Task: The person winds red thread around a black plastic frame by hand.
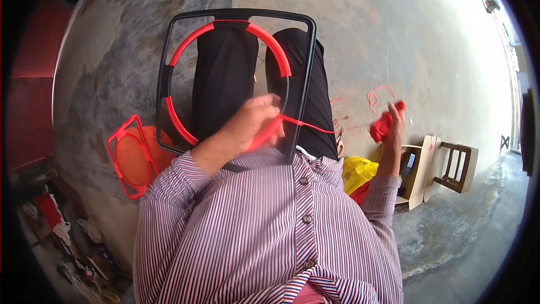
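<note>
A black square frame with a round inner ring lies across my lap. Red cord wrapping covers several stretches of the ring; short black parts show between them. My left hand is closed round the ring's lower right, where the wrapping is partly hidden and blurred. From there a red cord runs out over the frame's right bar toward my right hand. That hand, off to the right of my knees, is closed on a bundle of red cord.
To my left, a red frame leans against a round orange thing. On the right are a yellow bag and a small wooden stand beside a pale board. Loose red cord lies on the concrete floor.
</note>
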The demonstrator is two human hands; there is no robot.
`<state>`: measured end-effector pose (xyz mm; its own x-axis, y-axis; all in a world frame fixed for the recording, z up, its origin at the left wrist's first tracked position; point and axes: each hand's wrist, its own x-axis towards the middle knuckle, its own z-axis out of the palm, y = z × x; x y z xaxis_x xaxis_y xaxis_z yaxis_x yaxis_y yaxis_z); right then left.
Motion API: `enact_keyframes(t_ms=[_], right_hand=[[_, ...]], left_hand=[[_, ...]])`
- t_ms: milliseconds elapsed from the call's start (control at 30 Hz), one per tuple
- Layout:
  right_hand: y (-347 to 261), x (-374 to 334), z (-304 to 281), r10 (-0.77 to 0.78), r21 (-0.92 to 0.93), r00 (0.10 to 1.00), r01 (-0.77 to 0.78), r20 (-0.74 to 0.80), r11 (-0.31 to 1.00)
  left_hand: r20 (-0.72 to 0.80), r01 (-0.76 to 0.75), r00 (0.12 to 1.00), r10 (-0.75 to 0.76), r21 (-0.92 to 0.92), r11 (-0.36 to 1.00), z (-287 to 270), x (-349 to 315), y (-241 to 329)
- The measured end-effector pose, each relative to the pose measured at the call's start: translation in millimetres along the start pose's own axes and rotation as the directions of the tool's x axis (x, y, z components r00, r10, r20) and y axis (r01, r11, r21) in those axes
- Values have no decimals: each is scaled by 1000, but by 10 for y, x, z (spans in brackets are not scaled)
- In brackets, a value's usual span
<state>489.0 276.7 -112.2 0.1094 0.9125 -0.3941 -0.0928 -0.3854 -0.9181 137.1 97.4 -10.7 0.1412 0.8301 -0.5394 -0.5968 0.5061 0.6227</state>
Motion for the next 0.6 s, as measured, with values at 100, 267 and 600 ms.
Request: enact_keyframes(t_ms=[100,267,600], right_hand=[[-331,-422,753,-129,4,952,133,278,991],[-693,-1236,1289,113,-288,550,242,827,926],[-415,-1209,1153,154,-303,612,148,776,942]], left_hand=[[-27,30,999,-29,15,999,20,-5,8],[-33,3,999,-2,31,1000,70,27,-3],[-27,-39,999,39,-5,999,88,-2,6]])
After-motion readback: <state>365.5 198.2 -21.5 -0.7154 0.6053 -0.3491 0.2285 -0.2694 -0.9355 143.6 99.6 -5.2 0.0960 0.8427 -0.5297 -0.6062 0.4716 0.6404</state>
